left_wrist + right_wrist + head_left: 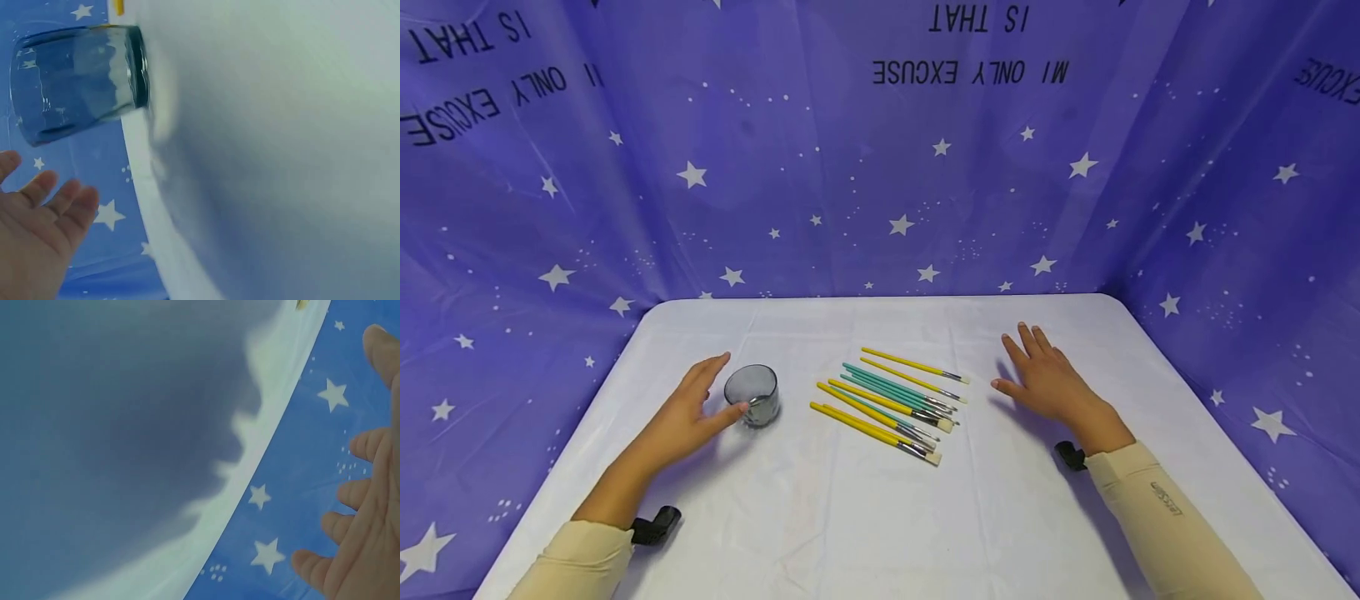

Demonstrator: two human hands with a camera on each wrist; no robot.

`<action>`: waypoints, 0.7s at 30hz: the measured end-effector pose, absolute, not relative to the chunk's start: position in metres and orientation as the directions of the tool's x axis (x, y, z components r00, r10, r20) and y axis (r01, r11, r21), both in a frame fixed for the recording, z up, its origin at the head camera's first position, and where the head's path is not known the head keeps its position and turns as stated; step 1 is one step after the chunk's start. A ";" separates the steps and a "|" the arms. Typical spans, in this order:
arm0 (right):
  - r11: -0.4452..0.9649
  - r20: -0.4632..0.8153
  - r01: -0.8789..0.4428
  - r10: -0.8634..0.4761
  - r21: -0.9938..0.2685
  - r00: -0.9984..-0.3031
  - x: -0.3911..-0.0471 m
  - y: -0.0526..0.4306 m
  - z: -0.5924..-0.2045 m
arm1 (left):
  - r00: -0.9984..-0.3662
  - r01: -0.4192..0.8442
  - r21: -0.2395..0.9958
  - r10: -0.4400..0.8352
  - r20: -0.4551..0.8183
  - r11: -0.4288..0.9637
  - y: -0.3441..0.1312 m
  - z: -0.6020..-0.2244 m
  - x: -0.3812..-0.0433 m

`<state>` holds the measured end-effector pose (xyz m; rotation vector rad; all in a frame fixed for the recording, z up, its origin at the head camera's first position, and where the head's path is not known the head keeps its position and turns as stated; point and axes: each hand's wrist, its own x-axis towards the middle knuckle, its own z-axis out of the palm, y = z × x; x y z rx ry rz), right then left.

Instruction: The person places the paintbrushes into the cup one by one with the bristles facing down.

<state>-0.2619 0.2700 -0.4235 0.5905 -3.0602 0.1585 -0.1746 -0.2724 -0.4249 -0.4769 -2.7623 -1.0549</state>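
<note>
A smoky grey drinking glass (752, 392) stands upright left of centre on the white table. My left hand (681, 417) is beside it with fingers and thumb spread; in the left wrist view a gap shows between the fingers and the glass (78, 81). Several paintbrushes with yellow and teal handles (880, 396) lie loosely side by side in the middle, bristles towards the right. Off to their right, my right hand (1045, 379) hovers over the table with its fingers spread, holding nothing. The right wrist view shows that hand (369, 531) and its shadow.
The white-covered table (880, 533) has its far edge against a purple curtain (880, 192) with stars and printed words, which also hangs at both sides. A black wrist mount (657, 527) sits at the left cuff, another (1070, 456) at the right cuff.
</note>
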 end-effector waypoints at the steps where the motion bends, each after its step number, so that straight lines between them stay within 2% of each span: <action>1: 0.920 0.042 -0.380 -0.377 -0.095 -0.925 -0.264 0.266 -0.423 | -0.943 0.333 0.658 0.240 0.231 0.675 -0.270 -0.426 -0.177; 6: 0.903 0.047 -0.422 -0.420 -0.082 -0.907 -0.275 0.249 -0.422 | -0.953 0.288 0.778 0.246 0.177 0.558 -0.265 -0.431 -0.185; 21: 0.858 0.033 -0.512 -0.510 -0.052 -0.859 -0.293 0.221 -0.414 | -0.961 0.194 0.861 0.268 0.070 0.471 -0.265 -0.442 -0.187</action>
